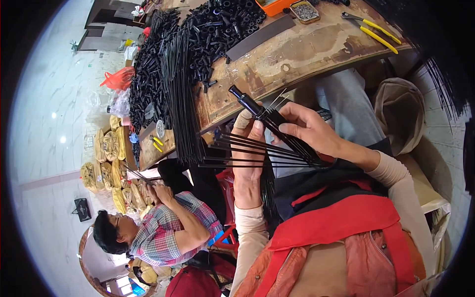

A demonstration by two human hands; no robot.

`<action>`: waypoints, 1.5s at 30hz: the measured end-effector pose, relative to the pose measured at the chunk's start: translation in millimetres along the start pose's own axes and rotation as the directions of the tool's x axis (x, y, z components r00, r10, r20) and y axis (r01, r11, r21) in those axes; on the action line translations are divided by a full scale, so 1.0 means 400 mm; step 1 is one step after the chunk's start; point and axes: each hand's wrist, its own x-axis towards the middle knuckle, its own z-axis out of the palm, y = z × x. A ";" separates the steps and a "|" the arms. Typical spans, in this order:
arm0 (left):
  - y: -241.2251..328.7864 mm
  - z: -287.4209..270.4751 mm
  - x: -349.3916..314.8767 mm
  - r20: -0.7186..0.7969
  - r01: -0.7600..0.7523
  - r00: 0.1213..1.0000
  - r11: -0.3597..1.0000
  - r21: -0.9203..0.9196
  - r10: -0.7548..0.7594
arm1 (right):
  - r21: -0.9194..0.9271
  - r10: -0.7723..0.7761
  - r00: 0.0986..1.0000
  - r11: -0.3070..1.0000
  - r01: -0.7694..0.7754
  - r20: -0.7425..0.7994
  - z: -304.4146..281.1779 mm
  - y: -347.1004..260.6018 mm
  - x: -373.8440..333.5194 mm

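Note:
In front of my body I hold a black tube (243, 102) with a stepped end, from which many thin black rods (269, 148) fan out. It looks like an umbrella rib assembly. My left hand (250, 136) is wrapped round the tube's lower part, its thumb pressed against it; a tan wrap covers one fingertip. My right hand (311, 129) is closed, its thumb and fingers against the black rods beside the tube. Thin silvery wires (280, 97) stick up between the two hands; which hand grips them is hidden.
A worn wooden table (307, 52) lies ahead, bearing heaped black plastic parts (213, 37), a long bundle of black rods (180, 94), yellow-handled pliers (378, 34) and a small tray of metal bits (305, 12). At left sits a co-worker (166, 227). A brown sack (401, 114) stands at right.

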 end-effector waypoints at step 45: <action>0.004 0.113 0.000 -0.136 -0.208 0.934 0.812 0.546 0.331 | 0.171 -0.126 0.931 0.966 0.194 -0.342 0.056 0.042 -0.001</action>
